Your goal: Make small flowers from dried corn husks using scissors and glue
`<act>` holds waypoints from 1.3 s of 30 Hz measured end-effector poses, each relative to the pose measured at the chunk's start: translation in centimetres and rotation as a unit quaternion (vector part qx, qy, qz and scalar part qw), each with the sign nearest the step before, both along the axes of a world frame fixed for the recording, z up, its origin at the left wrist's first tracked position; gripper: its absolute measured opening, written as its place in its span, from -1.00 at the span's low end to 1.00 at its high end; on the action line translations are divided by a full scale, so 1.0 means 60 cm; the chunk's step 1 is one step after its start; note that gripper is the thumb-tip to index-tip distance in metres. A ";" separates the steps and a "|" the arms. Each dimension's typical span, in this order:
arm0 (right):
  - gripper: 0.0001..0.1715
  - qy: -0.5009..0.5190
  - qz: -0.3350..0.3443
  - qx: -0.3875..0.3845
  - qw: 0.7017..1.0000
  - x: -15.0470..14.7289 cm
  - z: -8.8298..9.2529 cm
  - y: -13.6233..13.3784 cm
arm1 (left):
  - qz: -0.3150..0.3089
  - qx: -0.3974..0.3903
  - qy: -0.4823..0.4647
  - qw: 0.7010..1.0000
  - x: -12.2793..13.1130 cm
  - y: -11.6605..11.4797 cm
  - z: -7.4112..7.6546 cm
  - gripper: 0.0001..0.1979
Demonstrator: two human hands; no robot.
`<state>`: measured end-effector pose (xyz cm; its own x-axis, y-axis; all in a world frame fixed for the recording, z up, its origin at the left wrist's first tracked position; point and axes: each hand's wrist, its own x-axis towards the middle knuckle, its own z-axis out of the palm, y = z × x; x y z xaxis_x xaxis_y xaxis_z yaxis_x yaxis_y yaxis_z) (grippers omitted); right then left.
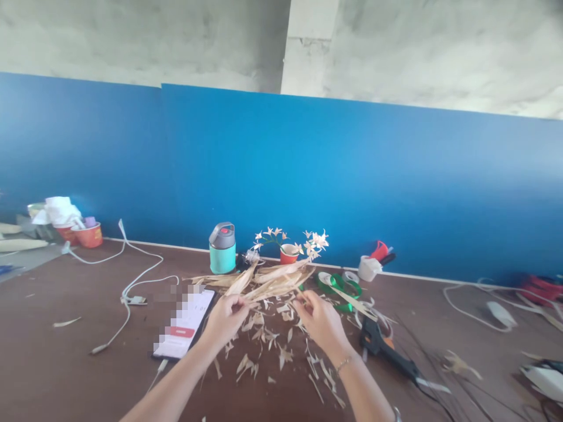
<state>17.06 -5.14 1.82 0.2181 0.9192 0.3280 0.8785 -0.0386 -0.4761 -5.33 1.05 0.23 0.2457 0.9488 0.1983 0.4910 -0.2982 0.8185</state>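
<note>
Pale dried corn husks (pixel 281 279) lie in a heap just beyond both hands. My left hand (pixel 226 317) is closed at the near left side of the heap, with thumb and fingers pinched on a corn husk. Across a short gap, my right hand (pixel 320 319) is closed too, its fingertips pinched together at the heap's right edge; what they hold is too small to tell. Star-shaped cut pieces and husk scraps (pixel 285 354) are scattered between and below the hands. Behind the heap, finished-looking husk flowers (pixel 315 241) on green stems stand in a red paper cup (pixel 288 254).
A phone (pixel 187 325) lies beside my left forearm, a turquoise bottle (pixel 222 258) behind it. Green ribbon (pixel 352 300) and a black glue gun (pixel 389 354) with its cord are right of my right hand. White cables (pixel 127 287) trail at left. A blue partition (pixel 308 170) closes the back.
</note>
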 end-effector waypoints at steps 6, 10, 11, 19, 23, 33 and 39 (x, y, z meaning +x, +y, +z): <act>-0.80 -0.049 0.086 -0.161 0.982 -0.014 -0.001 -0.008 | -0.029 0.084 0.168 0.982 -0.009 -0.003 0.003 -0.82; -0.69 -0.099 0.086 -0.177 0.975 -0.022 -0.005 -0.012 | -0.038 0.104 0.232 0.966 -0.010 -0.010 0.004 -0.79; -0.70 -0.112 0.079 -0.181 0.974 -0.022 -0.006 -0.011 | -0.038 0.108 0.240 0.964 -0.010 -0.011 0.003 -0.79; -0.80 -0.133 0.061 -0.178 0.973 -0.022 -0.011 -0.008 | -0.029 0.120 0.265 0.956 -0.012 -0.008 -0.002 -0.83; -0.84 -0.011 0.049 -0.132 0.990 -0.026 -0.004 -0.004 | -0.021 0.174 0.225 0.959 -0.007 -0.010 -0.001 -0.87; -0.79 0.408 0.165 -0.191 0.877 -0.047 0.026 -0.015 | -0.107 0.397 0.132 0.902 0.013 -0.052 0.017 -0.79; -0.73 0.465 0.196 -0.247 0.827 -0.055 0.034 -0.023 | -0.128 0.383 0.084 0.911 0.013 -0.052 0.011 -0.81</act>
<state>13.74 -6.53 3.85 -0.1810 0.9507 -0.2517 0.1331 -0.2299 -0.9641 -4.53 -2.08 0.91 0.5269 0.4547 0.7181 0.4242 -0.8728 0.2414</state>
